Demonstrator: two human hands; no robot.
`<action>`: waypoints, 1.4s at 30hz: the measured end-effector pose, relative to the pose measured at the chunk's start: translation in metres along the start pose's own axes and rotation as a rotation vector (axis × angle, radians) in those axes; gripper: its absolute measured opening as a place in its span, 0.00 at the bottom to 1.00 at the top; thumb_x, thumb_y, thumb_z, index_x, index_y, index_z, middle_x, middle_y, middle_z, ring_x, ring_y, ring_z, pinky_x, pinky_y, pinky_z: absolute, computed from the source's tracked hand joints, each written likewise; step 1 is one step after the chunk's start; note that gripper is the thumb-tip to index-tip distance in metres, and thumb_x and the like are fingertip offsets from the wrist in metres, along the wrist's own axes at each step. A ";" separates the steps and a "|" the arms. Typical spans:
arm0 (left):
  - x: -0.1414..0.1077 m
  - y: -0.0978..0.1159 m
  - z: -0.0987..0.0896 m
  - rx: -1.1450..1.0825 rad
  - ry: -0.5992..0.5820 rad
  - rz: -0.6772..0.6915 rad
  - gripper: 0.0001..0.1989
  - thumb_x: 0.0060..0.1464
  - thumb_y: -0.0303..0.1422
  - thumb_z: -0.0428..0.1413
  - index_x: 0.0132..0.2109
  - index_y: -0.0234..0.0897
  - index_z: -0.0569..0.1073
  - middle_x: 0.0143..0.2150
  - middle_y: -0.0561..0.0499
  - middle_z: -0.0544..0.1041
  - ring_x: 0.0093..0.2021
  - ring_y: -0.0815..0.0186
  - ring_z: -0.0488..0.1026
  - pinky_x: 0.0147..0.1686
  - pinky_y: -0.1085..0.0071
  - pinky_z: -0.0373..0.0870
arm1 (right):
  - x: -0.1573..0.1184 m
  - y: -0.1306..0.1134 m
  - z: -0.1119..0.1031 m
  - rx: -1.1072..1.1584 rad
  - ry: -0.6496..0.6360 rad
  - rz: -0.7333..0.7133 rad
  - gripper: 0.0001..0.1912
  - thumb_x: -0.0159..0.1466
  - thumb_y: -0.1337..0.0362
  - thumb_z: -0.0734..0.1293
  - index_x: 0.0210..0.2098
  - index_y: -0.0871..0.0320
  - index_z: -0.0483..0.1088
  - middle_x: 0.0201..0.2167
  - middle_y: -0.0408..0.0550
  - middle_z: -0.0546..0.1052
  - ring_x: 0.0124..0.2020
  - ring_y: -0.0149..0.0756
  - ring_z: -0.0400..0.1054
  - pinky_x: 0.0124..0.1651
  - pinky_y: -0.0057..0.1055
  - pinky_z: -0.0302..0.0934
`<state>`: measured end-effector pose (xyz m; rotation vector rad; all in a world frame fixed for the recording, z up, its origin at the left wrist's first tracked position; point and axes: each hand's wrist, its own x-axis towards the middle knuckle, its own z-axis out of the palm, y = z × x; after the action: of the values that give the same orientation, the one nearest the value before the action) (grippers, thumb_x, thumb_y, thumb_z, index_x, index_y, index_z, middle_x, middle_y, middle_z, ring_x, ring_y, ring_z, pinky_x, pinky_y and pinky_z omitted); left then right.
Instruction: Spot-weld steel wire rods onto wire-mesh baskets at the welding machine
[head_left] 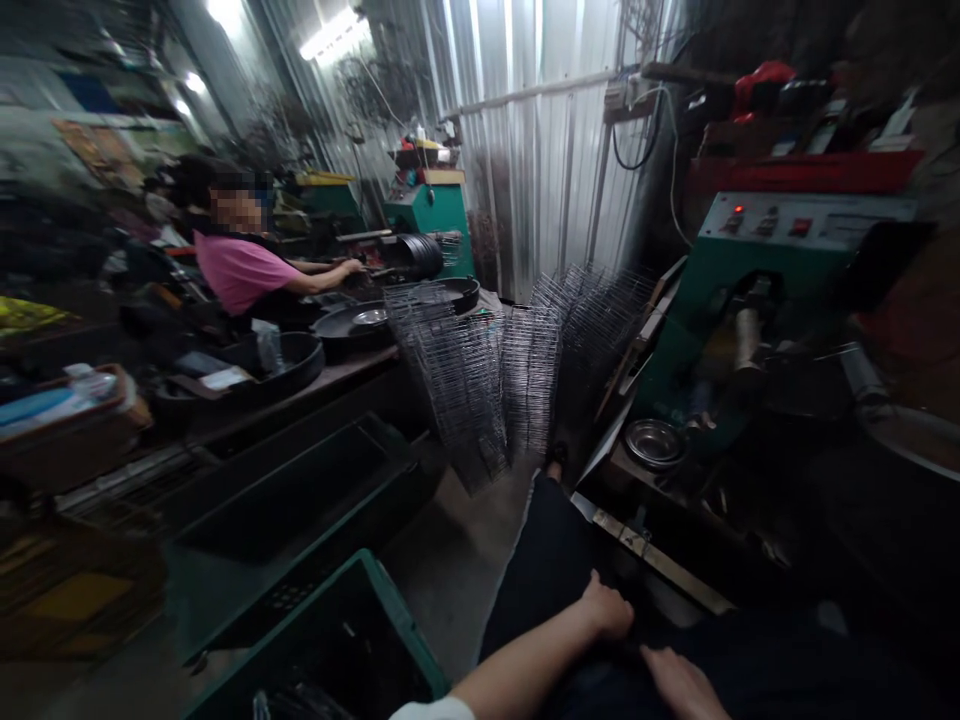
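My left hand point(609, 608) is over my lap, fingers curled down toward dark cloth. Whatever it may be gripping is lost in the shadow. Close to its right lies my right hand point(679, 682), low at the bottom edge, thumb side showing and the other fingers hidden. Dark trousers or an apron point(536, 570) cover my legs beneath both hands. Ahead and to the right of them is a low work surface with a pale wooden strip point(660, 560) along its edge.
A green machine point(675, 340) with a lit red lamp stands at right, near stacked metal dishes point(654, 442). Wire racks point(457, 380) stand ahead. Green crates point(375, 590) are at left. A co-worker in pink point(244, 270) sits at a bench with black round pans point(292, 365).
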<state>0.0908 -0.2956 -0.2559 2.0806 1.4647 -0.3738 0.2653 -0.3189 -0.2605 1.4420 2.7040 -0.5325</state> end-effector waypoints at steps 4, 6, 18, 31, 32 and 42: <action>-0.007 0.005 -0.009 -0.023 -0.011 0.005 0.17 0.58 0.36 0.56 0.51 0.33 0.78 0.48 0.33 0.81 0.51 0.44 0.77 0.61 0.33 0.53 | -0.009 0.014 -0.006 -0.011 -0.264 0.034 0.22 0.62 0.67 0.61 0.53 0.50 0.76 0.47 0.53 0.81 0.50 0.49 0.76 0.50 0.36 0.67; -0.012 0.007 -0.011 -0.031 -0.013 0.013 0.17 0.60 0.36 0.54 0.50 0.31 0.78 0.48 0.31 0.80 0.52 0.43 0.77 0.62 0.31 0.51 | -0.010 0.017 -0.012 0.010 -0.304 0.031 0.23 0.63 0.66 0.62 0.57 0.53 0.73 0.53 0.56 0.78 0.55 0.49 0.72 0.55 0.36 0.65; -0.044 0.011 -0.031 -0.256 0.354 -0.064 0.22 0.61 0.40 0.49 0.57 0.35 0.72 0.54 0.39 0.77 0.52 0.51 0.76 0.50 0.55 0.73 | 0.030 -0.013 -0.010 0.013 -0.320 0.038 0.28 0.61 0.73 0.59 0.60 0.64 0.68 0.58 0.63 0.72 0.62 0.46 0.66 0.61 0.34 0.59; -0.055 -0.139 -0.082 -0.504 0.748 -0.897 0.20 0.65 0.40 0.48 0.58 0.36 0.71 0.55 0.35 0.72 0.57 0.47 0.67 0.54 0.50 0.65 | 0.035 -0.002 0.020 0.192 -0.386 0.029 0.22 0.65 0.66 0.61 0.57 0.60 0.71 0.56 0.55 0.76 0.59 0.42 0.69 0.58 0.28 0.60; -0.053 -0.142 -0.077 -0.508 0.745 -0.930 0.19 0.66 0.40 0.47 0.55 0.36 0.73 0.53 0.36 0.74 0.56 0.48 0.67 0.53 0.51 0.65 | 0.036 -0.004 0.022 0.183 -0.398 0.023 0.20 0.65 0.67 0.61 0.55 0.58 0.73 0.54 0.54 0.77 0.57 0.42 0.70 0.56 0.27 0.61; -0.051 -0.148 -0.070 -0.452 0.849 -0.946 0.12 0.67 0.35 0.47 0.46 0.39 0.75 0.50 0.44 0.76 0.53 0.60 0.71 0.51 0.66 0.65 | 0.033 -0.010 0.023 0.222 -0.440 0.008 0.17 0.66 0.68 0.59 0.49 0.59 0.75 0.50 0.55 0.79 0.53 0.43 0.73 0.53 0.29 0.62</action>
<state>-0.0711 -0.2576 -0.2152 1.0692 2.6706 0.5528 0.2350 -0.3044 -0.2851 1.1967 2.3476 -1.0383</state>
